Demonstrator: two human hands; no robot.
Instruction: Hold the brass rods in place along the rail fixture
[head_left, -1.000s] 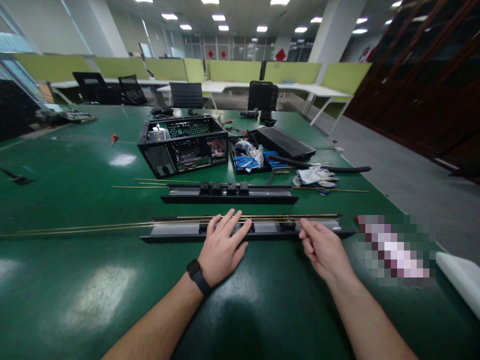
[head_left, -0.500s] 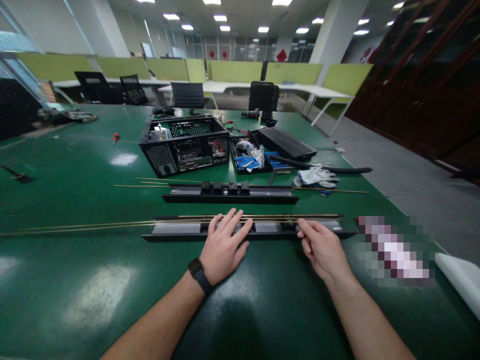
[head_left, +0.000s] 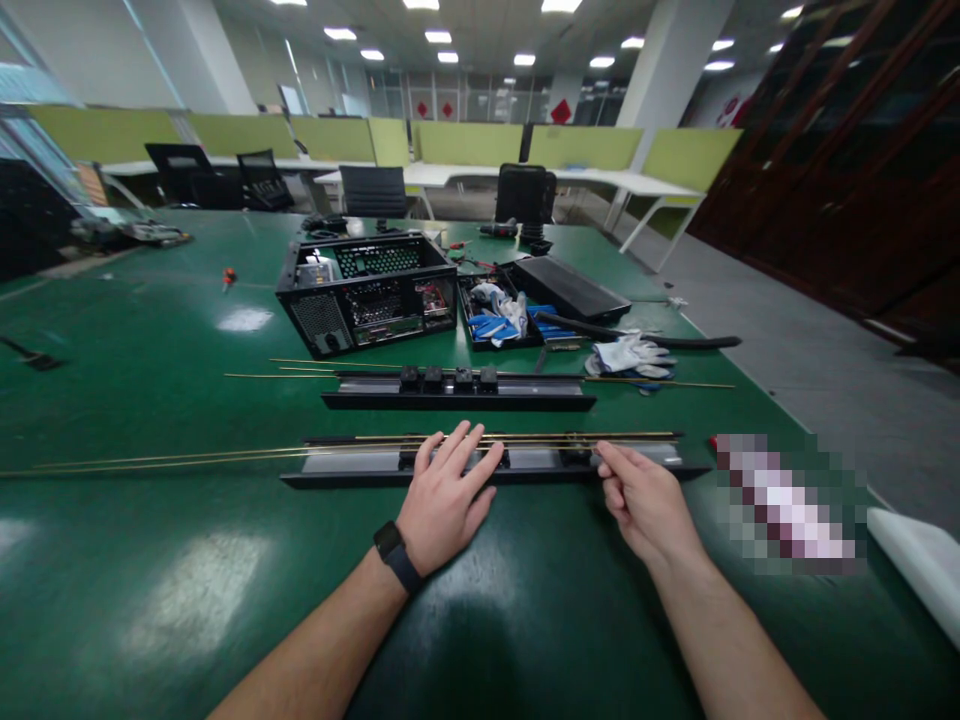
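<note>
Across the green table in front of me lies a long black channel [head_left: 349, 481] with a pale inner face. Thin brass rods [head_left: 187, 460] run along it and stick out far past its left end. My left hand [head_left: 446, 505], with a dark watch [head_left: 389, 541] on the wrist, rests over the channel's middle, fingers spread across the rods. Thumb and index finger of my right hand [head_left: 649, 500] are pinched at the right end of one rod, over a dark block [head_left: 576, 455] in the channel. Other dark blocks are partly hidden by my left hand.
Behind lies a second black channel [head_left: 457, 402] carrying several dark blocks [head_left: 433, 379], with more thin rods beside it. Farther back are an open computer case [head_left: 367, 300], a tray with gloves [head_left: 499, 318], another glove [head_left: 630, 353] and a black tube [head_left: 675, 342]. A blurred-out item [head_left: 780, 500] is at right.
The whole view has shifted very slightly. Both hands keep nearly the same places: the left spread over the rods, the right pinching the rod end.
</note>
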